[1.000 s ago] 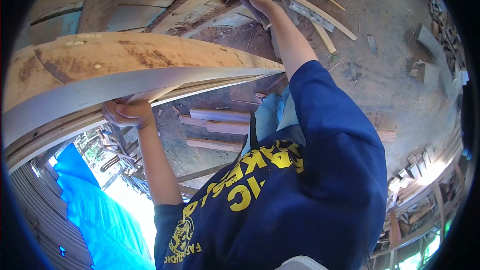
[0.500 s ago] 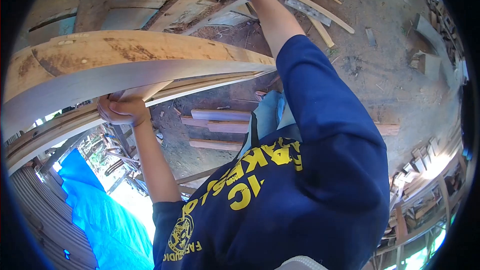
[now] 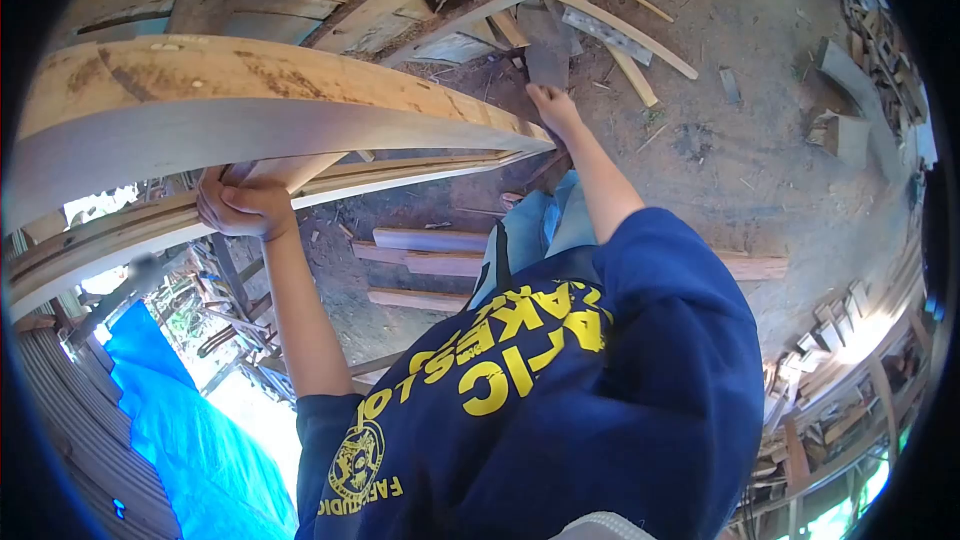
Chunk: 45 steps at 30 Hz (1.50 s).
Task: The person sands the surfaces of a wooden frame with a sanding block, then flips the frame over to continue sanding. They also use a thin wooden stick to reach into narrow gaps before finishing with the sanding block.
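Observation:
My left hand (image 3: 243, 208) is closed around a short wooden board (image 3: 296, 171). That board sits between a thick upper beam (image 3: 270, 130) and a grooved lower rail (image 3: 385, 178), which run close together toward the far end. Just past that end, my right hand (image 3: 556, 114) is closed on what looks like a handsaw, its wide grey blade (image 3: 546, 48) pointing away from me. The saw's handle is mostly hidden by my fingers, and the blade is somewhat blurred.
Loose timber strips (image 3: 615, 20) lie on the dirt floor beyond my right hand. Several planks (image 3: 430, 240) rest on the ground below the rail. A blue tarp (image 3: 190, 420) hangs at lower left, beside corrugated sheeting (image 3: 85, 440). Stacked wood offcuts (image 3: 845, 325) line the right side.
My right hand has drawn back from the timber pile toward me, and the grey saw blade now shows with it. My left hand keeps its grip on the short board.

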Tool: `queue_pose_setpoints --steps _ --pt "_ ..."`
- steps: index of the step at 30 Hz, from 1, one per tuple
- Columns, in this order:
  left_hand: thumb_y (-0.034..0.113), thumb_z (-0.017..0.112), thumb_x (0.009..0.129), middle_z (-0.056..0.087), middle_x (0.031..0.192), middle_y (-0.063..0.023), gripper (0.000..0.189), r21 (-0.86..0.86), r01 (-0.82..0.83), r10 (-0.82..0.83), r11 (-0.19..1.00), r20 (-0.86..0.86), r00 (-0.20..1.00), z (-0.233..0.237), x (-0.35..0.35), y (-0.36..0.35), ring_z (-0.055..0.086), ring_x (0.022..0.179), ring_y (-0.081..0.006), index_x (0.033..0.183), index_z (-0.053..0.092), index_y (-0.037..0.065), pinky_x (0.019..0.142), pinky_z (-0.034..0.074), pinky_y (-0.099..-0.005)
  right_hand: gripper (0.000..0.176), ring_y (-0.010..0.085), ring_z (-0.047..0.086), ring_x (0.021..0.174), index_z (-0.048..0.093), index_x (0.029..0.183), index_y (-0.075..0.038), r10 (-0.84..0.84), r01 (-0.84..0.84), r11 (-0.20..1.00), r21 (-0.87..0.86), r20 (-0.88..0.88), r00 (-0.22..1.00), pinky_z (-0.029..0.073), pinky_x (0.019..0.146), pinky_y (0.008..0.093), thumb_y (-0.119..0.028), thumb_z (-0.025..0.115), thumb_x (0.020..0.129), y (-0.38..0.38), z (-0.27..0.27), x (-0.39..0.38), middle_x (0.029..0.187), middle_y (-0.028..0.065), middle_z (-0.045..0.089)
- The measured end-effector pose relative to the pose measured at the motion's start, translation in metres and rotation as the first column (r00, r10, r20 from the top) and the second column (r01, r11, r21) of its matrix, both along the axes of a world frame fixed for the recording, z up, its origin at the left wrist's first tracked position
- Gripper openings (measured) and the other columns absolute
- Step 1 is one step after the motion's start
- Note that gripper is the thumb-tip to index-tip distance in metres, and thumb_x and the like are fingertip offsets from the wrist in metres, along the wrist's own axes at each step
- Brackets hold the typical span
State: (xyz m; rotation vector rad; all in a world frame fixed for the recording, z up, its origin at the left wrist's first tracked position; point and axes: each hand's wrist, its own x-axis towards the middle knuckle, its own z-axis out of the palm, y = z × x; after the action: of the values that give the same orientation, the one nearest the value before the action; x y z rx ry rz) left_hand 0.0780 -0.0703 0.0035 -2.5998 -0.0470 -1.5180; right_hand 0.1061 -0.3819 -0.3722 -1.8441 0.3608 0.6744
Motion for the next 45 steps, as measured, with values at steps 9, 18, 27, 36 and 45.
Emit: queue_pose_setpoints --steps 9,18,27,36,45 --pt "0.032 0.032 0.094 0.07 0.083 -0.0008 0.044 0.02 0.017 -0.016 1.0 -0.04 0.999 0.008 -0.001 -0.008 0.063 0.074 -0.0256 0.085 0.071 0.014 0.072 0.044 -0.0398 0.07 0.0438 0.058 0.117 0.052 0.136 0.0 -0.307 0.298 0.95 0.097 0.101 0.946 0.044 0.1 0.0426 -0.054 0.053 0.092 0.049 0.104 -0.039 0.121 0.0286 0.062" --pt "0.03 0.035 0.092 0.069 0.083 -0.0023 0.037 0.043 -0.064 0.067 0.997 -0.066 0.996 0.006 -0.004 -0.001 0.062 0.074 -0.0284 0.085 0.069 0.016 0.072 0.043 -0.0414 0.055 0.0122 0.066 0.083 0.056 0.134 -0.004 -0.275 -0.138 0.902 0.409 0.792 0.546 0.05 0.076 0.0248 -0.036 0.067 0.091 0.057 0.41 0.03 0.094 0.0113 0.071" --pt "0.029 0.037 0.091 0.069 0.085 -0.0014 0.033 0.009 0.005 -0.004 1.0 -0.068 0.998 0.011 -0.005 -0.008 0.063 0.077 -0.0286 0.088 0.068 0.018 0.074 0.042 -0.0423 0.052 0.0113 0.062 0.087 0.054 0.14 -0.009 -0.291 -0.02 0.779 0.626 0.39 0.874 0.048 0.081 0.0272 -0.033 0.061 0.094 0.047 0.187 -0.016 0.096 0.0094 0.069" --pt "0.028 0.038 0.091 0.07 0.087 -0.001 0.033 0.021 0.015 -0.013 1.0 -0.059 0.998 0.012 -0.006 -0.007 0.063 0.076 -0.0276 0.09 0.069 0.019 0.072 0.041 -0.0409 0.047 0.0136 0.064 0.097 0.055 0.138 -0.008 -0.26 0.045 0.873 0.486 0.385 0.886 0.048 0.087 0.027 -0.033 0.054 0.098 0.051 0.201 -0.006 0.109 0.011 0.071" --pt "0.028 0.042 0.087 0.07 0.087 -0.001 0.029 -0.001 0.02 -0.02 1.0 -0.056 0.998 0.01 -0.007 0.003 0.065 0.079 -0.0266 0.093 0.069 0.02 0.071 0.042 -0.041 0.059 0.0292 0.053 0.126 0.046 0.139 0.005 -0.419 -0.454 0.64 0.62 0.777 0.47 0.044 0.102 0.033 -0.034 0.058 0.097 0.087 0.51 0.087 0.138 0.0209 0.054"
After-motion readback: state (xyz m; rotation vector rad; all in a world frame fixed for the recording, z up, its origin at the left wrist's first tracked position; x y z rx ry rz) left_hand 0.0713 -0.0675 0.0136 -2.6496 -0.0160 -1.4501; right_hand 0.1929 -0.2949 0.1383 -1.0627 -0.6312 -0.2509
